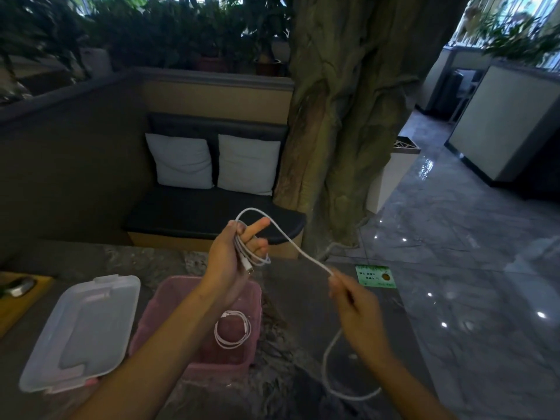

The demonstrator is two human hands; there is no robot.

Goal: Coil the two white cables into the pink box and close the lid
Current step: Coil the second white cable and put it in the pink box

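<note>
The pink box (169, 301) stands open on the dark stone table, with one coiled white cable (232, 329) lying inside it at the right. My left hand (233, 256) is raised above the box and holds several loops of the second white cable (298, 248), whose plug hangs below the fingers. From there the cable runs right to my right hand (353, 304), which pinches it. The cable's loose tail curves down under that hand to the table. The clear lid (81, 331) lies flat to the left of the box.
A yellow tray (21, 301) with a dark object sits at the table's left edge. A green card (375, 276) lies at the far right of the table. Beyond are a dark bench with two white cushions (212, 160), a tree trunk (348, 116) and glossy floor.
</note>
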